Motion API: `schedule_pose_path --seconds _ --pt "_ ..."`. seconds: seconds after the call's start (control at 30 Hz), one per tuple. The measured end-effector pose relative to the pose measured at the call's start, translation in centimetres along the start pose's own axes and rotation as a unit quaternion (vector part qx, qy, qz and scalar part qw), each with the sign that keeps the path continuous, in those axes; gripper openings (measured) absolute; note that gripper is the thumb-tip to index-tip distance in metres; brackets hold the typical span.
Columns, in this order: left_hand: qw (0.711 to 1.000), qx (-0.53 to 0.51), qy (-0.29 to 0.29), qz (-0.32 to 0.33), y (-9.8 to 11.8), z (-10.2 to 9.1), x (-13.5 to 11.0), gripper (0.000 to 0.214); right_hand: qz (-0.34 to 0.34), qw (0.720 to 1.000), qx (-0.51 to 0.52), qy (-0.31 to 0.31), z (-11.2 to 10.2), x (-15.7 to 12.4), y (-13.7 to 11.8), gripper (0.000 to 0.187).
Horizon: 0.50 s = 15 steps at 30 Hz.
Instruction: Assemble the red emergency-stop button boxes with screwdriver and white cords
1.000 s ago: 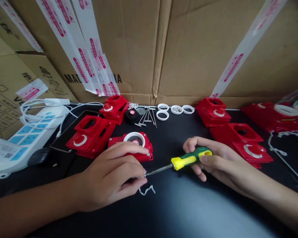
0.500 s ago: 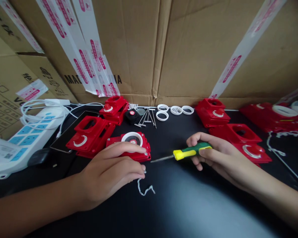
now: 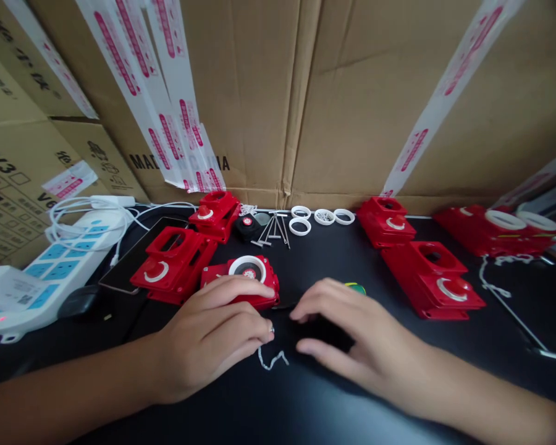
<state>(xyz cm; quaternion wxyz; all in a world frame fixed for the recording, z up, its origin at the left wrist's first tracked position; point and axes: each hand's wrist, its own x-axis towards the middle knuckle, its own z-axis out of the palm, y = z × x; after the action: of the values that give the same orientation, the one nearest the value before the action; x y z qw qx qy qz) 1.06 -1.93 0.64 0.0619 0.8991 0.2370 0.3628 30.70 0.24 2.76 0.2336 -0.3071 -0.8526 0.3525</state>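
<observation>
My left hand (image 3: pixel 213 340) lies over the near side of a red plastic housing (image 3: pixel 273 281) fitted with a white ring around a dark round insert. Its index finger rests on the housing. The other fingers are closed near a short silvery-white cord (image 3: pixel 274 360), with a small shiny bit at their tips; the grip is partly hidden. To the right, my right hand (image 3: pixel 356 334) hovers above the table, thumb and fingers apart, holding nothing. Behind it lies a screwdriver (image 3: pixel 356 288), mostly covered, its green and yellow handle end showing.
Other red housings stand at left (image 3: pixel 176 262) and right (image 3: pixel 430 284). White rings (image 3: pixel 299 227) and T-shaped metal rods (image 3: pixel 272 230) lie at the back. A power strip (image 3: pixel 69 266) with coiled cable sits left. Large cardboard (image 3: pixel 245 93) walls the back.
My right hand has let go of the screwdriver, which now lies on the table, and has moved left toward my left hand. My left hand has stayed on the red housing.
</observation>
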Motion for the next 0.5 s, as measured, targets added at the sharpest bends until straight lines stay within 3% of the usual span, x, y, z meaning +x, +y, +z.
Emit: schedule_pose_path --seconds 0.1,0.23,0.33,0.5 --pt "1.000 -0.009 -0.001 -0.006 0.1 0.0 0.0 0.010 0.080 0.985 0.148 -0.027 2.0 1.7 -1.1 0.024" --pt "1.000 -0.009 0.006 -0.005 0.1 -0.1 -0.2 0.014 0.222 0.915 0.335 -0.027 3.4 3.1 -0.6 0.035" --pt "1.000 -0.001 -0.006 0.006 0.0 -0.3 -0.3 0.017 0.265 0.884 0.381 -0.045 3.6 3.4 -0.2 0.036" --pt "0.999 -0.005 -0.029 0.030 0.1 -0.4 -0.4 0.016 0.305 0.855 0.415 -0.058 4.1 3.8 -0.6 0.014"
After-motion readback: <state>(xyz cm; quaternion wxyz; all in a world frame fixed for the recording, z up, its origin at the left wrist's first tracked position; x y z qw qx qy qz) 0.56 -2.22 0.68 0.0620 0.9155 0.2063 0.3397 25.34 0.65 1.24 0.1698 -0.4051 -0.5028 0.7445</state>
